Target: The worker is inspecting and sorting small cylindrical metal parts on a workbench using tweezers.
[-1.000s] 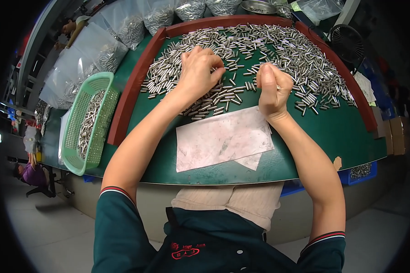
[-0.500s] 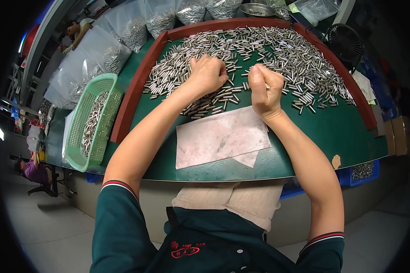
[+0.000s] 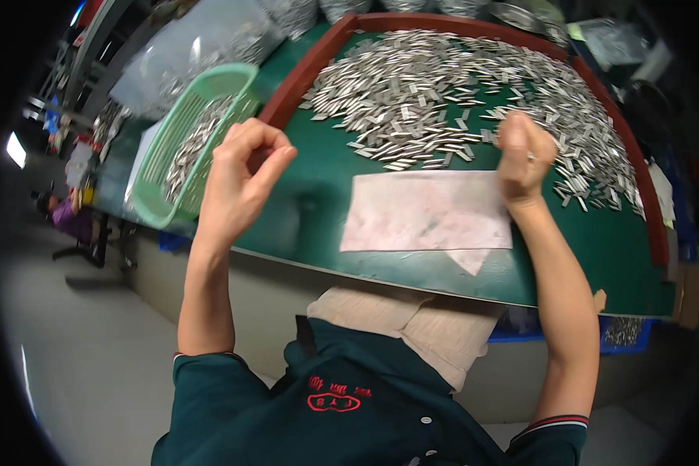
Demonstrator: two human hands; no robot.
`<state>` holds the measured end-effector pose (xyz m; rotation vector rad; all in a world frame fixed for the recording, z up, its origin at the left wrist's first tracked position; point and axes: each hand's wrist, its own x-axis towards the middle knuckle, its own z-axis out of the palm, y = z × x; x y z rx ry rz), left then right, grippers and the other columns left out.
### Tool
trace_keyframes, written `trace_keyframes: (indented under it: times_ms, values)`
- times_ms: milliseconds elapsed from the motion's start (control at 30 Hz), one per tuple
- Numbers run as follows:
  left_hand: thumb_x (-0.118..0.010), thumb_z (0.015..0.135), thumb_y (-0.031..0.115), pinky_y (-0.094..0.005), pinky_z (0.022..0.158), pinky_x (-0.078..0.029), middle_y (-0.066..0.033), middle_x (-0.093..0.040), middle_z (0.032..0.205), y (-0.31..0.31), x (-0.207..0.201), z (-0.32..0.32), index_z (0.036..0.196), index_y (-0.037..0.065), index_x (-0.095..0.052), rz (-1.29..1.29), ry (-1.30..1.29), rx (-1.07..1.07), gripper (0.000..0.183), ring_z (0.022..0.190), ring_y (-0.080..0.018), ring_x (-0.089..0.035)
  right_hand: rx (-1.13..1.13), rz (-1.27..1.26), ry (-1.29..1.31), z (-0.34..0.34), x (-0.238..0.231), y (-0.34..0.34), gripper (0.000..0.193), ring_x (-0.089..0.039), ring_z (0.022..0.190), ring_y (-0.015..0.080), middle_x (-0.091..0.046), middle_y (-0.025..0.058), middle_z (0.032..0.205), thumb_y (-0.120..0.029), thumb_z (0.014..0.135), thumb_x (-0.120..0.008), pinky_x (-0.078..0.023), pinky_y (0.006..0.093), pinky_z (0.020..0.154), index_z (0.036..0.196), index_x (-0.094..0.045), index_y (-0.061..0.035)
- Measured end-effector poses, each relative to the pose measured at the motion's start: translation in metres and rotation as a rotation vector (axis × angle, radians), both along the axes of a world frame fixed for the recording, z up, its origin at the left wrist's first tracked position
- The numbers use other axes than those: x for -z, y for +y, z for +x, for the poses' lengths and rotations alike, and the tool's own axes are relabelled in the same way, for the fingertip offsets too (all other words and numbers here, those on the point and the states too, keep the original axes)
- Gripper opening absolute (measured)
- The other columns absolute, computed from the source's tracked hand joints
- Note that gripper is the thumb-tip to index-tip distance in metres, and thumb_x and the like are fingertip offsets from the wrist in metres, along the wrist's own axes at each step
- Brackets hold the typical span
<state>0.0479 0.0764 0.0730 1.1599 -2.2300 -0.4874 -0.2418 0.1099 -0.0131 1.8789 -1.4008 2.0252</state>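
My left hand (image 3: 245,175) hangs beside the right rim of a green plastic basket (image 3: 155,211), its fingers curled in toward the thumb. Whatever it holds, if anything, is hidden. The basket has many short metal pins (image 3: 194,151) lying in it. My right hand (image 3: 526,159) is closed in a fist at the right end of a stained pale pink cloth (image 3: 427,213); a small bright pin end shows between its fingers. Beyond both hands a wide heap of short silver metal pins (image 3: 412,101) is spread over the green tabletop (image 3: 303,225).
A dark red wooden border (image 3: 318,62) frames the heap. Clear plastic bags of pins (image 3: 202,46) stand behind the basket. A blue crate (image 3: 625,335) with pins sits below the table's right edge. Far left, a person in purple (image 3: 70,217) sits.
My left hand has left the heap and moved left to the basket. My right hand stays in a fist near the cloth. The view has shifted and turned.
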Motion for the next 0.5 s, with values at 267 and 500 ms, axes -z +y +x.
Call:
trace_keyframes:
  times_ms: [267, 500]
  values:
    - [-0.062, 0.075, 0.012, -0.0349, 0.077, -0.034, -0.0055, -0.055, 0.079, 0.067, 0.063, 0.178, 0.078, 0.002, -0.058, -0.042, -0.376, -0.666, 0.011, 0.081, -0.0205, -0.049, -0.133, -0.037, 0.002, 0.003, 0.008, 0.002, 0.033, -0.030, 0.049, 0.0096, -0.035, 0.0020, 0.053, -0.012, 0.087, -0.036, -0.021, 0.0249, 0.046, 0.056, -0.037, -0.0011]
    - [-0.062, 0.073, 0.011, -0.0408, 0.082, -0.032, -0.0077, -0.057, 0.095, 0.091, 0.098, 0.230, 0.101, 0.008, -0.057, -0.047, -0.791, -0.823, 0.029, 0.093, -0.0243, -0.050, -0.110, 0.010, -0.003, 0.009, 0.011, 0.000, 0.035, -0.025, 0.052, 0.0093, -0.028, 0.0003, 0.053, -0.012, 0.089, -0.032, -0.021, 0.0245, 0.050, 0.055, -0.032, -0.0048]
